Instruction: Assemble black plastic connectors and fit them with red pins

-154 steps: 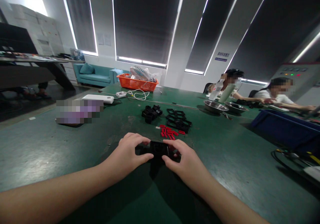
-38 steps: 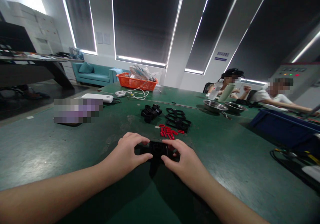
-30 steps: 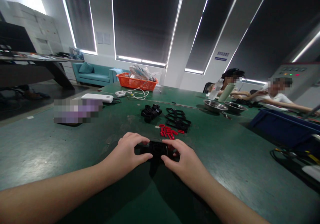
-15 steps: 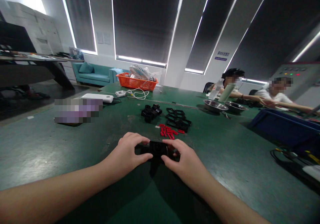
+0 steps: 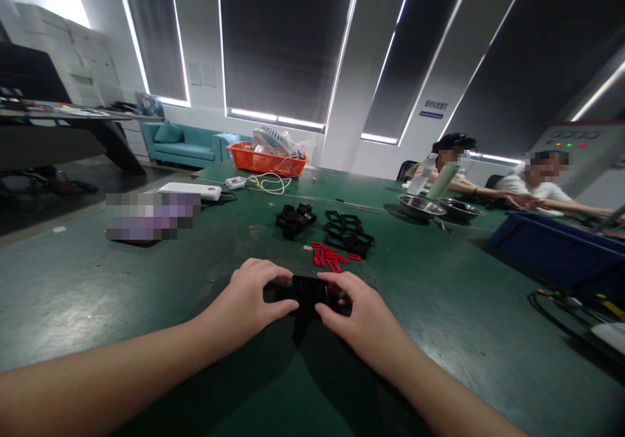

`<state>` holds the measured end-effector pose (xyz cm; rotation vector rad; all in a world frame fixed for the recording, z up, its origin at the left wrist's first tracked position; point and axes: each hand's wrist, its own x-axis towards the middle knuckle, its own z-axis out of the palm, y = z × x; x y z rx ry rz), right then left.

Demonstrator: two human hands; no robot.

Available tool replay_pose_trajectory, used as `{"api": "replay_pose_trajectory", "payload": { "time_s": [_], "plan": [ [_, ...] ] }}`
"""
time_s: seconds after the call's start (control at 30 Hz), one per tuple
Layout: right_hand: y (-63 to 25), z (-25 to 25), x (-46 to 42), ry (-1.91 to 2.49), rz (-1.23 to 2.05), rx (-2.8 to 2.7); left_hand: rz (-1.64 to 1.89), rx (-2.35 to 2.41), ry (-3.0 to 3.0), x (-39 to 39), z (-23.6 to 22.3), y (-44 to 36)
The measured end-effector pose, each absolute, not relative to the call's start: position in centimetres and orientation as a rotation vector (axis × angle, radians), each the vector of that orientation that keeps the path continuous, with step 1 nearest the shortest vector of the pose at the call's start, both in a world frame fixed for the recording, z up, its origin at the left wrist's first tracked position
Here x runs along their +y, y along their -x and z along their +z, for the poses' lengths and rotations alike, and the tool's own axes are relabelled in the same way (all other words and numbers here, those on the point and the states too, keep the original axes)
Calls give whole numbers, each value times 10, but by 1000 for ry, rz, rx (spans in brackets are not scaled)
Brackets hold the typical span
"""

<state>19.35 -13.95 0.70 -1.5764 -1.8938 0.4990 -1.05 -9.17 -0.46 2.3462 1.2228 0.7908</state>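
Note:
A small black rectangular part [image 5: 310,290] is gripped between my two hands, low over the green table [image 5: 219,385]. My left hand [image 5: 258,294] pinches its left end between thumb and fingers. At the right end, my right hand [image 5: 349,300] holds it the same way. Its finer details are too dark to make out. Just beyond my hands lie several small red plastic pieces [image 5: 330,256]. Behind them are flat black frames [image 5: 347,228], and to their left is a heap of chunky black parts [image 5: 295,219].
An orange basket [image 5: 266,161] holding a fan stands at the back, near a white cable [image 5: 271,183]. A white box [image 5: 190,191] and a blurred purple item [image 5: 153,219] lie left. Metal bowls [image 5: 420,208], a blue bin [image 5: 561,248] and two people are on the right.
My hands and the black part stay in place. On the far right, the two people's arms and hands have shifted slightly.

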Motion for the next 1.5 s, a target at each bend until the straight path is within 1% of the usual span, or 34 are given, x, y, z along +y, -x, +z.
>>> {"api": "replay_pose_trajectory", "payload": {
  "time_s": [1.5],
  "plan": [
    [-193,7,-140,1586,510,-1897,817,1215,-2362,-92,-6,11]
  ]
}}
